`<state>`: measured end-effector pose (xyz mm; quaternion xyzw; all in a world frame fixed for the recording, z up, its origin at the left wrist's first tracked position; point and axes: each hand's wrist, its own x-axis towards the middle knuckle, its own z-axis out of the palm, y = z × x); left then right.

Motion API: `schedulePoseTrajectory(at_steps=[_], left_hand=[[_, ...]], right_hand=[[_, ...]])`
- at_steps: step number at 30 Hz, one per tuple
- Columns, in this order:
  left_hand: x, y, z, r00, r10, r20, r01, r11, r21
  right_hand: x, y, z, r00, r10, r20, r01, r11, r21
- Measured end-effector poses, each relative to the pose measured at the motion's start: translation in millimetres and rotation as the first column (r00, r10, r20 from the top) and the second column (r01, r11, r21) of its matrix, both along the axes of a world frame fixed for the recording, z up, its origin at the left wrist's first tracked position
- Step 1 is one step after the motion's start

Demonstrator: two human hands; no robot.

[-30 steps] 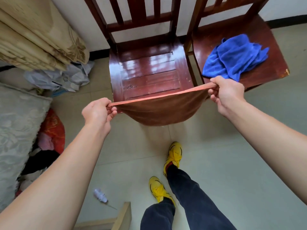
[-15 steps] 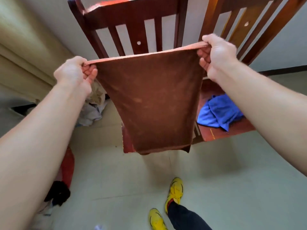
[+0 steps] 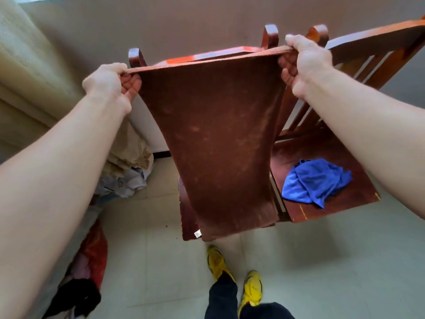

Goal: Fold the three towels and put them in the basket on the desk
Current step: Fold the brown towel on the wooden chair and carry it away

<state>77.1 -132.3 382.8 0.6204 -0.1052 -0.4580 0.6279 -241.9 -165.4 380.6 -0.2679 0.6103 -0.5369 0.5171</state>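
Two hands' grip, left hand (image 3: pixel 108 82), right hand (image 3: pixel 303 63), brown towel (image 3: pixel 220 143) hanging between

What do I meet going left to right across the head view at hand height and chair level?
Curtain → left hand → brown towel → right hand; lower down, the blue towel lies crumpled on the right chair's seat.

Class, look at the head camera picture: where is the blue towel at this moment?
The blue towel lies crumpled on the seat of the right-hand chair, low on the right of the view, beside the hanging brown towel and under the right forearm.
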Motion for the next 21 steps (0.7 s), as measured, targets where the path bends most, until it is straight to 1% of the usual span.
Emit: schedulePoseTrajectory(at_steps=[6, 9, 13, 16, 21], left_hand=[[11.3, -24.0, -17.4, 0.999, -0.041, 0.016, 0.041, 0.999, 0.022], [10.9, -18.8, -42.0, 0.998, -0.054, 0.02, 0.052, 0.995, 0.081], [1.3, 8.2, -99.8, 0.998, -0.047, 0.042, 0.036, 0.972, 0.231], [-9.1, 38.2, -153.6, 0.993, -0.082, 0.087, 0.049, 0.942, 0.333], [-23.0, 96.5, -248.6, 0.978, -0.183, 0.104, 0.106, 0.856, 0.505]], right_hand=[[11.3, -21.8, -18.6, 1.0, -0.017, -0.021, 0.017, 0.999, 0.027], [8.8, -14.7, -41.2, 0.998, -0.018, -0.056, 0.024, 0.995, 0.102], [-4.8, 5.0, -98.2, 0.998, -0.018, -0.066, 0.034, 0.968, 0.248], [-18.8, 23.7, -149.6, 0.999, 0.007, -0.053, 0.012, 0.937, 0.349], [-40.1, 61.9, -238.1, 0.982, 0.171, -0.079, -0.101, 0.834, 0.542]])
